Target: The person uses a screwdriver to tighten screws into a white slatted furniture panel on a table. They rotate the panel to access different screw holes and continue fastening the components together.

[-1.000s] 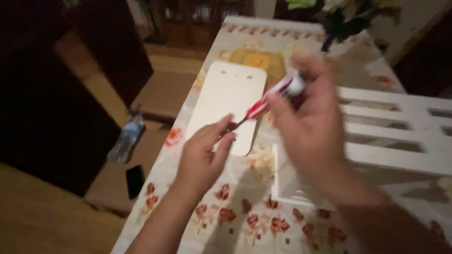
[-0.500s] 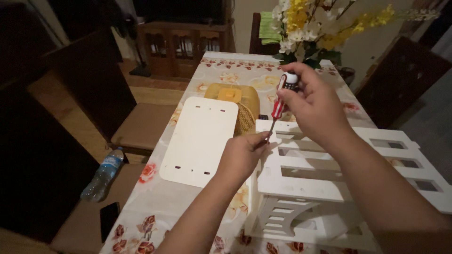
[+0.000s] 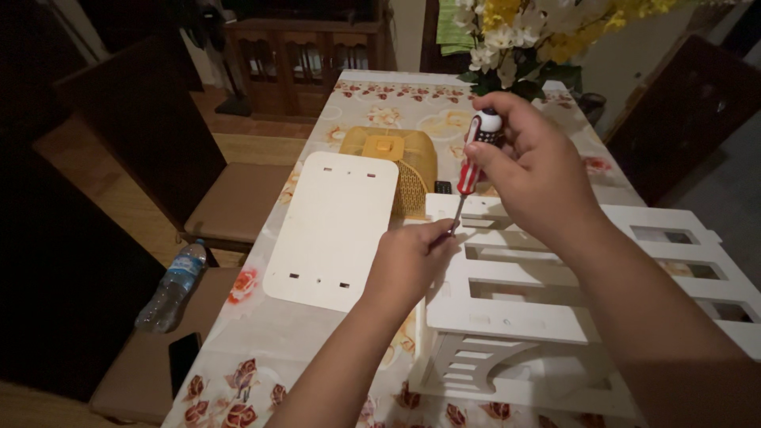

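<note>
Nearest edge: we see a bench (image 3: 261, 349) under a pale cloth printed with red roses; beside it, low on the left, a brown chair seat carries one clear plastic water bottle (image 3: 170, 287) with a blue label band and one dark phone (image 3: 183, 358) lying flat.
White frame: one white slotted wooden frame (image 3: 555, 317) lies on the bench in front of us, with rectangular cut-outs along its top.
Left hand: our left hand (image 3: 408, 261) is curled narrow at the frame's upper corner, fingertips pinched around the screwdriver's tip; what they grip there we cannot tell.
Right hand: our right hand (image 3: 531, 174) is closed around the handle of one screwdriver (image 3: 469, 174), red and white with a black cap, held nearly upright, shaft pointing down to the left hand.
Middle of bench: one flat cream panel (image 3: 333, 230) with small slots lies left of the frame; one yellow mesh cover (image 3: 396, 162) sits just beyond it, partly under its far edge.
Far end: one bunch of yellow and white flowers (image 3: 539, 32); behind the bench, a dark wooden cabinet (image 3: 305, 55) on a wooden floor; the room is dim.
</note>
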